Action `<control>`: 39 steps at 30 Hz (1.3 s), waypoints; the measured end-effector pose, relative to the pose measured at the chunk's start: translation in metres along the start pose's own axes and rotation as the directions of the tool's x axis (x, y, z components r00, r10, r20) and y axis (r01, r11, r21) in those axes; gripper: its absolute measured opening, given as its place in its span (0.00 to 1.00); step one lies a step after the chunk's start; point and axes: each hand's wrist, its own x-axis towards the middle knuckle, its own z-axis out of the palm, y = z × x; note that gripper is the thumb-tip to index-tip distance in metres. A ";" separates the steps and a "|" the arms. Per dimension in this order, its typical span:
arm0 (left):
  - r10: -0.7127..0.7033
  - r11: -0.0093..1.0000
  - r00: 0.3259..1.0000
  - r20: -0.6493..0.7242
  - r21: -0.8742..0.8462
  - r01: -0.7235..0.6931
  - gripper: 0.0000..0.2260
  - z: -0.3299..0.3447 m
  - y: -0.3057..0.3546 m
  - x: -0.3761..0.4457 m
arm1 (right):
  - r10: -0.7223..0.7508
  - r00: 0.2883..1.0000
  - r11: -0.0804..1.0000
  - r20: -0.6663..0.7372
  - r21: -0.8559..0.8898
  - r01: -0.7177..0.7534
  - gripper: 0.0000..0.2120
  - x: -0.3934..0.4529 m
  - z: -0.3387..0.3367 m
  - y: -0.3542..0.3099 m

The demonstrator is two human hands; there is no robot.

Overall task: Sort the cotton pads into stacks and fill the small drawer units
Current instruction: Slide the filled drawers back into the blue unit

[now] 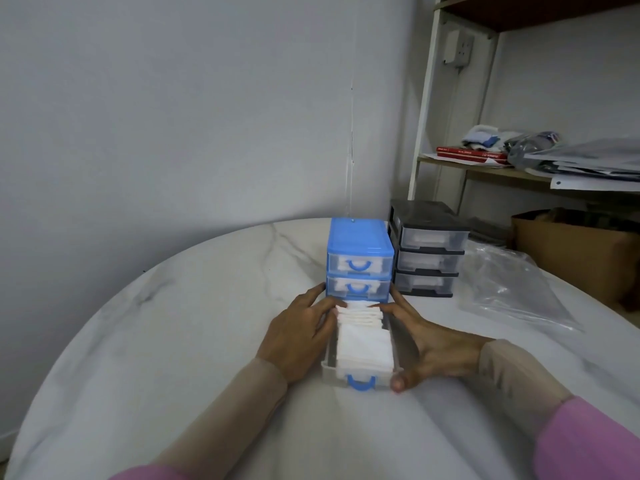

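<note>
Left hand (300,336) and right hand (427,341) flank pad-filled bottom drawer (360,377)

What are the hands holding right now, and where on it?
Both hands are on the pulled-out bottom drawer of the blue unit: the left hand along its left side, the right hand along its right side, thumb at the front corner, fingertips touching the cotton pads.
</note>
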 end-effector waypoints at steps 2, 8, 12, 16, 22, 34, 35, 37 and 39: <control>-0.010 0.999 1.000 -0.005 -0.035 0.010 0.14 0.002 -0.001 0.001 | 0.039 0.999 0.994 0.018 -0.105 -0.037 0.59 0.001 0.004 0.001; -0.003 0.971 1.000 0.009 -0.240 0.005 0.10 0.003 -0.005 0.004 | 0.010 0.993 0.998 -0.119 -0.061 -0.017 0.48 0.002 0.009 0.007; -0.035 0.941 0.998 0.051 -0.334 0.050 0.10 0.001 -0.006 0.006 | 0.008 0.989 0.997 -0.148 -0.069 -0.019 0.49 0.004 0.010 0.008; -0.081 0.910 0.992 0.099 -0.398 0.114 0.11 -0.001 -0.002 0.004 | -0.036 0.979 0.999 -0.203 -0.019 0.033 0.37 0.002 0.009 0.009; -0.053 0.831 0.968 0.246 -0.527 0.179 0.24 -0.011 0.003 0.001 | -0.022 0.955 1.000 -0.297 -0.017 0.018 0.32 0.000 0.008 0.012; 0.018 0.903 0.991 0.132 -0.428 0.040 0.25 -0.004 0.000 -0.003 | -0.069 0.928 0.993 -0.366 -0.115 0.029 0.31 -0.001 0.011 0.014; 0.015 0.905 0.992 0.123 -0.424 0.038 0.26 -0.004 0.000 -0.003 | -0.077 0.926 0.992 -0.369 -0.122 0.034 0.30 -0.001 0.011 0.014; 0.009 0.905 0.994 0.112 -0.424 0.040 0.27 -0.003 0.000 -0.003 | -0.072 0.926 0.994 -0.370 -0.107 0.034 0.28 -0.002 0.012 0.013; 0.004 0.900 0.993 0.117 -0.433 0.047 0.27 -0.003 -0.001 -0.004 | -0.064 0.922 0.997 -0.382 -0.065 0.043 0.27 -0.002 0.011 0.014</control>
